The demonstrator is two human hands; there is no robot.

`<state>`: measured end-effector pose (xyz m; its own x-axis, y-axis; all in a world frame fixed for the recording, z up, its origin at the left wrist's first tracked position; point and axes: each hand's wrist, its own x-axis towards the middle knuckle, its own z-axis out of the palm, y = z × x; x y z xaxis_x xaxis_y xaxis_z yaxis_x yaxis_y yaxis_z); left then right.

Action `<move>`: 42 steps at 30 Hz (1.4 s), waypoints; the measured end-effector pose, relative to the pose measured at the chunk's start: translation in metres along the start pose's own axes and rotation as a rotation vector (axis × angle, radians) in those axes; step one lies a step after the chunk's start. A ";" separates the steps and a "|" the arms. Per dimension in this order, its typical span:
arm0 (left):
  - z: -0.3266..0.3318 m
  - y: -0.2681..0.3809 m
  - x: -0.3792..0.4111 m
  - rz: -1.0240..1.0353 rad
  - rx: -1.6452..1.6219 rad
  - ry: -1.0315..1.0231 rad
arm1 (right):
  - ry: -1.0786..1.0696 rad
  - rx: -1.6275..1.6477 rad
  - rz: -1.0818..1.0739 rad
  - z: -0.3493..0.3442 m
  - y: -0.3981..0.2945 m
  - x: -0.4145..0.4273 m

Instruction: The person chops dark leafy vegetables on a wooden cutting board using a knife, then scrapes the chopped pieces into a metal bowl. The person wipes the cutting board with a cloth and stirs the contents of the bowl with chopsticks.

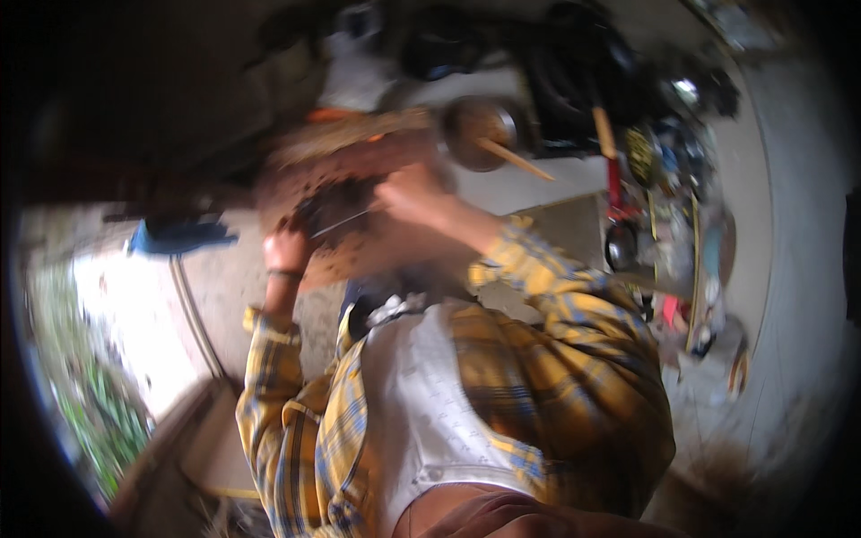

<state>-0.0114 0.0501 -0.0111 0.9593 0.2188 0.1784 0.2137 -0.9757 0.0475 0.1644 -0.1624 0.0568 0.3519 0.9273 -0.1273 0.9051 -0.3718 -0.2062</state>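
Note:
In the head view, my left hand (288, 250) is at the left side of a brown, sooty surface (350, 259), close to a dark mass (340, 202) strewn with black bits. My right hand (412, 195) is closed on one end of a thin metal rod or blade (342, 223), whose other end reaches my left hand. Blur hides whether my left fingers grip it. Just beyond my right hand stands a round metal pot (479, 131) with brownish contents and a wooden-handled utensil (516, 160) resting in it. Small orange glowing spots show at the surface's far edge.
Dark pots (444, 50) stand at the back. A pan with a red and wooden handle (613, 181), a bowl of greenish pieces (639, 155) and a cluttered rack (676, 235) are on the right. Something blue (178, 239) lies at the left, near a bright opening.

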 end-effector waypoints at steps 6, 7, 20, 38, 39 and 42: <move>-0.014 0.009 0.004 0.134 0.071 0.054 | -0.013 -0.040 0.085 -0.003 -0.010 -0.019; -0.016 0.001 -0.001 0.179 0.026 0.076 | -0.091 -0.065 0.089 -0.006 -0.023 -0.021; -0.011 0.006 0.017 0.295 0.024 0.215 | 0.099 0.154 0.085 0.049 0.007 -0.016; 0.008 -0.049 0.007 0.444 0.029 0.042 | 0.028 0.147 0.202 0.051 -0.062 -0.039; 0.008 -0.049 0.009 0.429 -0.001 0.026 | 0.043 0.146 0.272 0.057 -0.061 -0.036; -0.020 -0.051 0.014 0.398 -0.009 -0.050 | -0.010 0.219 0.248 0.046 -0.059 -0.015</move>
<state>-0.0124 0.1030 0.0084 0.9747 -0.1773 0.1363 -0.1780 -0.9840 -0.0070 0.0946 -0.1560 0.0263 0.5516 0.8074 -0.2094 0.7189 -0.5875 -0.3714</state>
